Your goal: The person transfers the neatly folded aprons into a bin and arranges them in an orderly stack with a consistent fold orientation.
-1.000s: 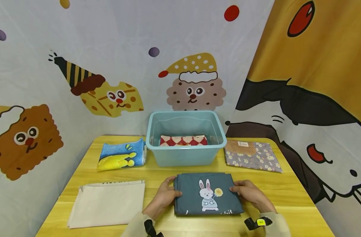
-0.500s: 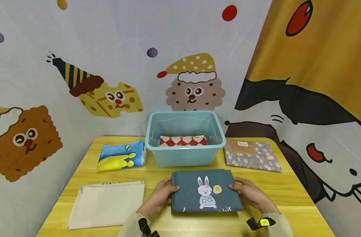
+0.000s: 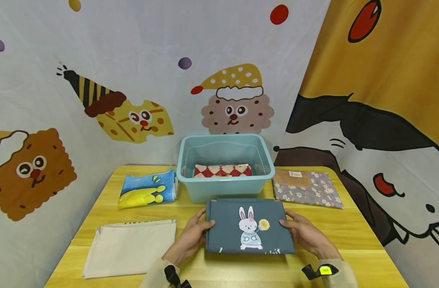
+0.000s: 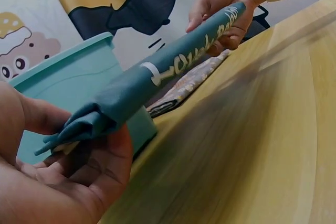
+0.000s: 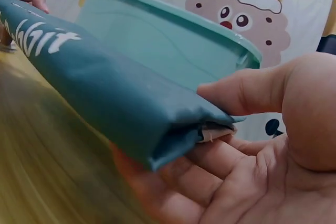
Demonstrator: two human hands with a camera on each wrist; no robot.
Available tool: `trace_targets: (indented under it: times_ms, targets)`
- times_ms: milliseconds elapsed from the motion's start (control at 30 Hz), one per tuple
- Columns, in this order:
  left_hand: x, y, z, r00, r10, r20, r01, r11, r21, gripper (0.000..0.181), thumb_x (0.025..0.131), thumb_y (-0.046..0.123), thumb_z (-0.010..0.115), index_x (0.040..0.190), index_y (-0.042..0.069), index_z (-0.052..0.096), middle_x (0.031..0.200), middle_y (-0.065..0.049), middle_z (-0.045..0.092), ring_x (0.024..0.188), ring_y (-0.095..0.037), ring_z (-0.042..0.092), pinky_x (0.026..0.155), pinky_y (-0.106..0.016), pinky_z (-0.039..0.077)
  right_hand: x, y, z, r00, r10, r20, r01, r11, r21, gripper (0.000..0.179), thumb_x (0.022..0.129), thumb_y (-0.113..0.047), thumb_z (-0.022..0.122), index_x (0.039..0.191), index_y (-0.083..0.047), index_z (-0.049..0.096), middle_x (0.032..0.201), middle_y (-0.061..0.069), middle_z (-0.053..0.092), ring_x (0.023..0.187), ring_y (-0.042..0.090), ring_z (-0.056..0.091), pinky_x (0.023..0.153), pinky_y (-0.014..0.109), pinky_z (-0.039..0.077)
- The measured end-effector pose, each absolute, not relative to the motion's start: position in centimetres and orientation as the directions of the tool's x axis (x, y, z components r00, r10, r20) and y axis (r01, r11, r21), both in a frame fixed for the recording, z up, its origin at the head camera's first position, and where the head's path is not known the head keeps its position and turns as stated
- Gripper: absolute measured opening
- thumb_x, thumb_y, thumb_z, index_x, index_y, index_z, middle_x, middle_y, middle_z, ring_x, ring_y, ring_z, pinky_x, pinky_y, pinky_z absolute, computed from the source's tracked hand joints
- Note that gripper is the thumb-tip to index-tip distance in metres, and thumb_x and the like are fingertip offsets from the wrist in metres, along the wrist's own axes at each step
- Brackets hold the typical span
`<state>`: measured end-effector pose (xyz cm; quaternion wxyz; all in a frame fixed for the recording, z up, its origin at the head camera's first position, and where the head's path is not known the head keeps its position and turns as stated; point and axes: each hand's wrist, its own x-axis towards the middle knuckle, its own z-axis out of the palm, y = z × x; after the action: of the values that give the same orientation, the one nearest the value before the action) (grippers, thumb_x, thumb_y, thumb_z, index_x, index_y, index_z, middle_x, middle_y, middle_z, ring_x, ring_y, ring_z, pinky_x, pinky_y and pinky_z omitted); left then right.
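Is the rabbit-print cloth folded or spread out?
Folded: the rabbit-print cloth is a compact rectangle, and the left wrist view shows stacked layers at one end.

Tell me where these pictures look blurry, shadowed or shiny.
Head view: mostly crisp, with a pale sheen on the table in front of the folded dark cloth; left wrist view: a soft, dark shadow across the table; right wrist view: the table is smeared at lower left, while the right hand looks clearer.
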<state>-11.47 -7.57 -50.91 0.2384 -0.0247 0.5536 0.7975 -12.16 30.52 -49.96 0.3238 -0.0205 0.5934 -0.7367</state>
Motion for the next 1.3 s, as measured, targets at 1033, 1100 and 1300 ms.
trace_targets:
  times_ms: [1033, 1100, 1300]
  targets:
    - [-11.7, -9.4, -46.5, -0.909, 0.337, -0.245, -0.328, -0.216, 0.92, 0.074, 0.099, 0.013, 0.064, 0.161, 0.008, 0.023, 0.119, -0.005, 0.073, 0.095, -0.013, 0.073, 0.082, -0.032, 0.06, -11.6, 30.0, -45.2, -0.828, -0.523, -0.205, 0.345, -0.185, -0.92, 0.083, 0.108, -0.007, 0.045, 0.16, 0.0, -0.019, 0.127, -0.006, 0.072, 0.099, 0.008, 0.073, 0.083, 0.028, 0.061]
    - [-11.8, -9.6, -46.3, -0.912, 0.325, -0.249, -0.324, -0.201, 0.924, 0.073, 0.099, 0.014, 0.065, 0.16, 0.01, 0.025, 0.12, -0.006, 0.072, 0.095, -0.014, 0.072, 0.082, -0.033, 0.059, -11.7, 29.9, -45.0, -0.834, -0.513, -0.203, 0.335, -0.178, -0.925, 0.082, 0.108, -0.007, 0.046, 0.161, 0.0, -0.017, 0.126, -0.006, 0.072, 0.098, 0.009, 0.073, 0.083, 0.029, 0.061]
    - [-12.1, -9.8, -45.7, -0.924, 0.279, -0.261, -0.315, -0.171, 0.933, 0.076, 0.098, 0.015, 0.066, 0.161, 0.011, 0.024, 0.121, -0.007, 0.071, 0.097, -0.015, 0.07, 0.083, -0.033, 0.057, -12.1, 29.5, -44.5, -0.844, -0.509, -0.169, 0.29, -0.169, -0.942, 0.078, 0.108, -0.008, 0.047, 0.162, 0.0, -0.009, 0.124, -0.003, 0.072, 0.099, 0.011, 0.073, 0.084, 0.031, 0.061]
